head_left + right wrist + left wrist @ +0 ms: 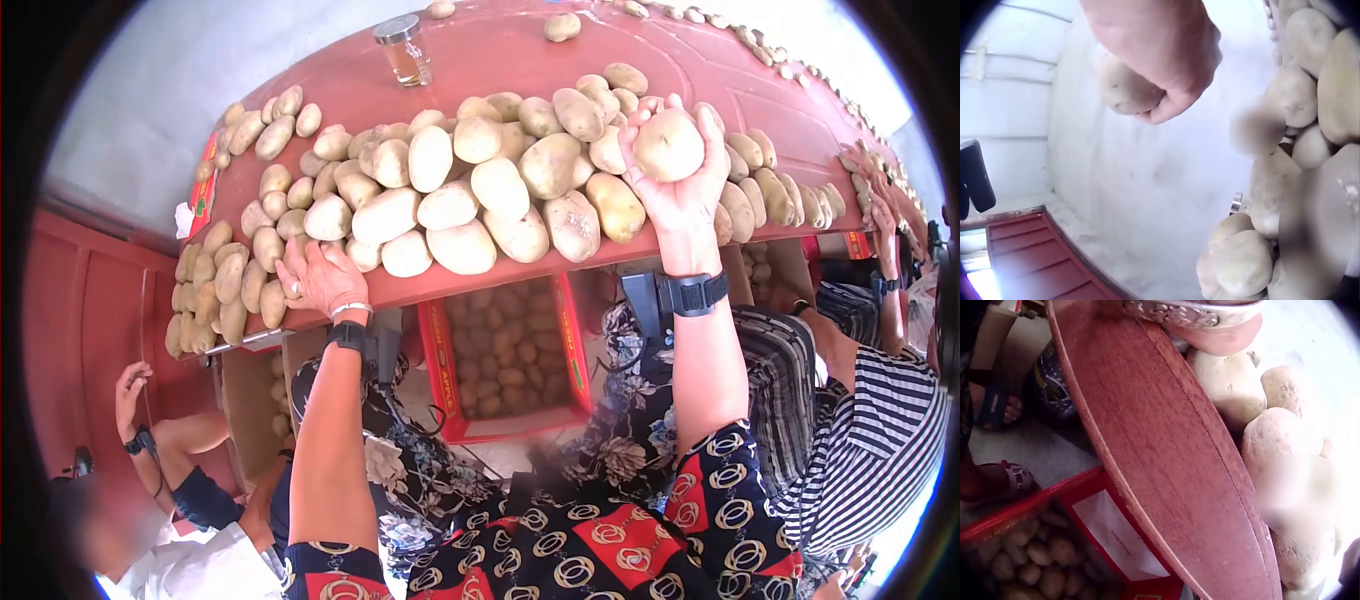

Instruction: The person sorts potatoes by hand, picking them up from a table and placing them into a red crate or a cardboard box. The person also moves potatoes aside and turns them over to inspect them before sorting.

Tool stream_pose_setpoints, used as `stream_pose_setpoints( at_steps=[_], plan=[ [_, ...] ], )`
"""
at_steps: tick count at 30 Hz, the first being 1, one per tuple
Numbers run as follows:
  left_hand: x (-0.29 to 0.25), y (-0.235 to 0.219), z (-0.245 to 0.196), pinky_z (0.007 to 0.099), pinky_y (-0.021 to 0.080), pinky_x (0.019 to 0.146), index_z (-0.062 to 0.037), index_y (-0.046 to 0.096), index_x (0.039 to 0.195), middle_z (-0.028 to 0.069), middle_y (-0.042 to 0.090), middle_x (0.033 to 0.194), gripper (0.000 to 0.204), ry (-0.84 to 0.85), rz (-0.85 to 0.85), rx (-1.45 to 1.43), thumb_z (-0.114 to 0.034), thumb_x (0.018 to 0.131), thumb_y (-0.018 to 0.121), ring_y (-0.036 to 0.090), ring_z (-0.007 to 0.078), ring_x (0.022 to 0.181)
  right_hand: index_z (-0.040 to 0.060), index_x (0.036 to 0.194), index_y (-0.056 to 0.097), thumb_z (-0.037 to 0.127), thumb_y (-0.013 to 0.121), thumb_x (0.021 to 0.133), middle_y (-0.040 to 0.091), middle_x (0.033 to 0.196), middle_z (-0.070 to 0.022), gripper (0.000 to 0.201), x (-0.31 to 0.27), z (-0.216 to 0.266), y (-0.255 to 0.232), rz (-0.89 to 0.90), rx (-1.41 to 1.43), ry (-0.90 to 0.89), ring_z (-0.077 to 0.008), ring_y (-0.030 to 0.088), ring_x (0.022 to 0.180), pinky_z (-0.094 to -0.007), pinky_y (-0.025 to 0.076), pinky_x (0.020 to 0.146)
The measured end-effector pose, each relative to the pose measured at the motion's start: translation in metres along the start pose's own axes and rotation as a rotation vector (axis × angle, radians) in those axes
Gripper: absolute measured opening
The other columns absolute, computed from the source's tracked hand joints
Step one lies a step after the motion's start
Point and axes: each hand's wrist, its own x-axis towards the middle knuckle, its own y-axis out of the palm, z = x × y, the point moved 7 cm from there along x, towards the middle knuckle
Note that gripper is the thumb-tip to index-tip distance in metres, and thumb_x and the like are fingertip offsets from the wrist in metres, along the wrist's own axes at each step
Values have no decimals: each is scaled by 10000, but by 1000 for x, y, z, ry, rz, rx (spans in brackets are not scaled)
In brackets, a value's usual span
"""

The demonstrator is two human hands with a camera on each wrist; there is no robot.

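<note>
My right hand (pixel 688 203) holds a large pale potato (pixel 668 145) up at the right end of the pile, palm upward with fingers and thumb curled round it. In the right wrist view the same potato (pixel 1124 92) shows beneath the curled hand (pixel 1163 53). At the table's front edge, my left hand (pixel 325 280) rests beside the potato pile (pixel 430 160), its fingers spread against potatoes on the left. A silver bracelet (pixel 1191 314) crosses the top of the left wrist view, where most of that hand is hidden.
The red table (pixel 490 60) bears the long potato heap and a lidded glass jar (pixel 405 55) behind it. Below the edge stands a red box (pixel 440 370) of potatoes, with a cardboard box (pixel 250 400) to its left. Other people sit on both sides, one in a striped top (pixel 890 430).
</note>
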Motion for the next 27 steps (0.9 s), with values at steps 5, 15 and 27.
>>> stream_pose_setpoints(
  at_steps=[5, 15, 27],
  plan=[
    [0, 0, 0, 516, 245, 1046, -36, 633, 981, 145, 430, 1339, 324, 79, -26, 17, -250, 852, 426, 289, 429, 1259, 68, 1028, 548, 286, 628, 798, 575, 940, -123, 327, -38, -42, 27, 392, -444, 250, -247, 595, 837, -382, 525, 726],
    [0, 1, 1, 529, 280, 1028, -119, 641, 1058, 60, 445, 1349, 350, 21, -18, 126, -301, 879, 402, 305, 376, 1279, 26, 966, 612, 190, 704, 721, 658, 902, -87, 309, -106, -137, 8, 1008, -1566, 791, -176, 625, 809, -307, 493, 703],
    [3, 6, 0, 486, 176, 1084, -42, 647, 955, 164, 484, 1274, 349, 95, -23, 2, -265, 863, 393, 307, 383, 1261, 52, 879, 610, 210, 603, 865, 634, 814, -54, 159, 20, -6, 17, 235, -1964, -834, -141, 616, 759, -281, 503, 687]
  ],
)
